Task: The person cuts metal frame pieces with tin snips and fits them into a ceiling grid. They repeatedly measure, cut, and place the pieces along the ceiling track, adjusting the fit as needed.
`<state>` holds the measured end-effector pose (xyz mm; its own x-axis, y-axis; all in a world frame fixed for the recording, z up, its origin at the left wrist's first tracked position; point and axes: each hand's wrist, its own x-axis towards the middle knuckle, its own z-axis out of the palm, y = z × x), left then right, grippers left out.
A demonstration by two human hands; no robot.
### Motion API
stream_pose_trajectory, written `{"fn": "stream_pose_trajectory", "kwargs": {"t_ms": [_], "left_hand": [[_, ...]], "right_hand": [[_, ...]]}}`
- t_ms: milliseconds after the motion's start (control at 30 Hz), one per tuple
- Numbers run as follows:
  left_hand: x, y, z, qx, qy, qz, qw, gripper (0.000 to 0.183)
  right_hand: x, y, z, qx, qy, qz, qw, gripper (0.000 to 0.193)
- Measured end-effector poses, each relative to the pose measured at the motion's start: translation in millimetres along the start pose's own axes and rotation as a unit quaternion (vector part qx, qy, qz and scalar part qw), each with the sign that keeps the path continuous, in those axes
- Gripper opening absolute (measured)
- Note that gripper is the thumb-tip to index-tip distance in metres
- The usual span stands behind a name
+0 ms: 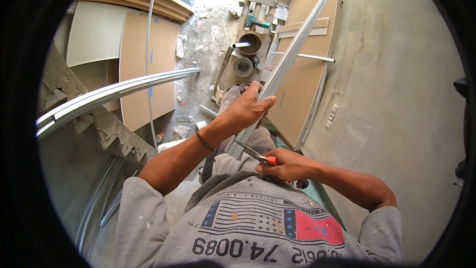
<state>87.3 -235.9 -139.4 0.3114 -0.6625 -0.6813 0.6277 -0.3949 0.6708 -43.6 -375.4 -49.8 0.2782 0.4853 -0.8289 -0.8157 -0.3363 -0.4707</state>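
Observation:
A long, light-grey metal stud channel (293, 53) runs from near my waist up to the far right. My left hand (246, 107) is wrapped around it below its middle, with the thumb on top. Close to my body, my right hand (289, 166) grips tin snips (253, 153) with red on the handles. The snips' jaws are at the side edge of the channel, near its close end. Whether the blades have bitten into the metal is too small to tell.
Other metal profiles (124, 85) reach in from the left. Large brown boards (148, 64) stand at left, with more boards (302, 84) against the right wall (391, 94). Ahead are a teal cordless drill (256, 22), buckets (242, 67) and scattered floor debris (201, 34).

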Motion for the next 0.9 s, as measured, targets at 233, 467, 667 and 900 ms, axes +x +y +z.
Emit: {"fn": "stream_pose_trajectory", "kwargs": {"t_ms": [233,467,667,900], "left_hand": [[-3.4,14.5,7.6,0.056,-0.001,0.005,0.998,0.036],[-11.3,30.0,18.4,-0.019,-0.010,-0.002,1.000,0.040],[-3.5,41.3,15.8,-0.440,-0.199,-0.090,0.871,0.033],[2.2,51.0,8.6,-0.188,-0.123,-0.072,0.972,0.021]], "right_hand": [[-4.3,15.4,12.2,-0.022,0.035,-0.054,0.998,0.037],[-19.4,23.6,22.9,-0.039,0.091,-0.089,0.991,0.035],[-49.9,13.4,18.7,-0.027,0.129,-0.190,0.973,0.032],[-63.0,9.5,11.9,0.118,0.015,-0.094,0.988,0.035]]}}
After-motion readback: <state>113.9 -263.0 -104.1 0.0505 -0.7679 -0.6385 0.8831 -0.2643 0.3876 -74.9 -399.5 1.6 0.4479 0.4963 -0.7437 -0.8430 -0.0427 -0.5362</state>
